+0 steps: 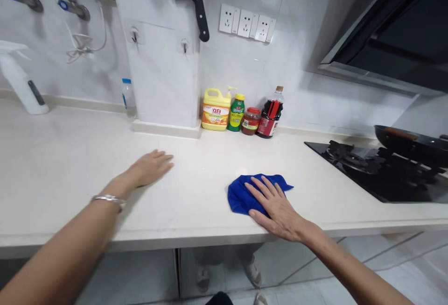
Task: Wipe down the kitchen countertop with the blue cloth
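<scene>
Resting the right hand [276, 211] flat, with fingers spread, on a blue cloth [240, 197], lower center-right of the frame, without clasping it. Holding nothing in the left hand [150, 168], center-left, with fingers nearly straight. Readable as "立白" on the yellow jug [216, 110] above center.

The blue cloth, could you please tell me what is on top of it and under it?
The right hand lies on the cloth. The counter shows around it; whatever is directly beneath is covered.

Cloth [240, 197] lies on ctr [199, 179], btls [236, 114] behind, stove [373, 182] R
</scene>
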A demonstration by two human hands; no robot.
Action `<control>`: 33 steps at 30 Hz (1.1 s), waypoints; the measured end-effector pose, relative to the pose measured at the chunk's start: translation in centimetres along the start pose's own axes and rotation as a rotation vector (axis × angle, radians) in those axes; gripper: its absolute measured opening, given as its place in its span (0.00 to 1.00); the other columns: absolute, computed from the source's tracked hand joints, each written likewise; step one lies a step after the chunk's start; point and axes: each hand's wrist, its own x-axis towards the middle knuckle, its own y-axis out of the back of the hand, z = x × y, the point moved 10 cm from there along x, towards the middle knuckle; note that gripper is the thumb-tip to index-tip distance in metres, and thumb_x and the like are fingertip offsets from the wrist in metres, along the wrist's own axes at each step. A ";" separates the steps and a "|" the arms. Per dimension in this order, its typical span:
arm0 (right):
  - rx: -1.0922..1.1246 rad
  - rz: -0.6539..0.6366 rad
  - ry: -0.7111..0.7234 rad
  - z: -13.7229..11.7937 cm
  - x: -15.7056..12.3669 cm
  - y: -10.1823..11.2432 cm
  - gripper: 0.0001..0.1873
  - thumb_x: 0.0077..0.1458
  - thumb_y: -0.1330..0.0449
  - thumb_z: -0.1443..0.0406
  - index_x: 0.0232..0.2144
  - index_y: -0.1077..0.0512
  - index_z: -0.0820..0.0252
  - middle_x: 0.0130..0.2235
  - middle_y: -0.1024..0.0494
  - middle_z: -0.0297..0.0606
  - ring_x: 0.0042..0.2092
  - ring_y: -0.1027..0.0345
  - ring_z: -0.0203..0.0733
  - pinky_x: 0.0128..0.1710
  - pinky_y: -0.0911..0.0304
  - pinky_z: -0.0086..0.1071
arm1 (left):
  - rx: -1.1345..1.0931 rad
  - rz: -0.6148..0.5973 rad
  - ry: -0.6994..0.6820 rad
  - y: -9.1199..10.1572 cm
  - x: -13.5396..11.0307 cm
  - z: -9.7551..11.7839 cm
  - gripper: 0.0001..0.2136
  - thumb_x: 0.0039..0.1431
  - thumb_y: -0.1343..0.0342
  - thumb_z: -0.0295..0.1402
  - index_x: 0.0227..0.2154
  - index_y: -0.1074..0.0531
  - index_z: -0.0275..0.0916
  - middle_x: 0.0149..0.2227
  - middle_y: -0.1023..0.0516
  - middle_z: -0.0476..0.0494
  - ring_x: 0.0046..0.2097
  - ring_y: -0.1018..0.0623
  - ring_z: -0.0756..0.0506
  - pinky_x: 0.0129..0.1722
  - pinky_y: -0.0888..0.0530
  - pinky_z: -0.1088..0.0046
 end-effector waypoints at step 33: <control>0.152 -0.130 0.190 -11.8 26.7 -3.7 0.40 0.64 0.53 0.38 0.73 0.47 0.41 0.76 0.52 0.31 0.75 0.61 0.60 0.70 0.59 0.67 | 0.089 -0.038 0.296 -0.3 -5.4 -8.8 0.36 0.66 0.72 0.59 0.74 0.53 0.53 0.77 0.59 0.50 0.76 0.57 0.31 0.73 0.55 0.41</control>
